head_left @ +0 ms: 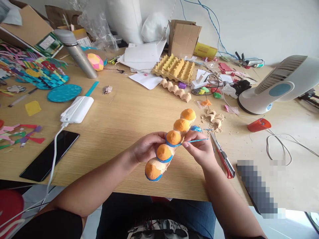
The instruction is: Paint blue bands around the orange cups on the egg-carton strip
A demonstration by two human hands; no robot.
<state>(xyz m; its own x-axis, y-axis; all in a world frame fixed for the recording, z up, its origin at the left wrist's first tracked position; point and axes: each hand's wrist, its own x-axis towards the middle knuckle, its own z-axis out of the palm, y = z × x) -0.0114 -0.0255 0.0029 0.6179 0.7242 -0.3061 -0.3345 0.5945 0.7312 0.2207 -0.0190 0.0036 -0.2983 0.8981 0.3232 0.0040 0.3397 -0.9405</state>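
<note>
My left hand (148, 146) grips a strip of egg carton (161, 157) from its left side, holding it tilted above the table. Orange material caps its several cups, and blue bands edge the lower three. Between the fingertips of my right hand (199, 147) is a thin blue stick (198, 140), its tip against the blue band on the middle cup. Just behind that hand lies a blue lump in clear wrap (196, 128), partly hidden. A red-and-black utility knife (225, 161) rests to the right.
A yellow egg tray (174, 68), a plain carton strip (175, 89) and carton scraps (214, 119) lie farther back. On the right stand a white fan (271, 86) and an orange cup (259, 124). A phone (50, 156), power bank (77, 109) and metal bottle (77, 54) are left.
</note>
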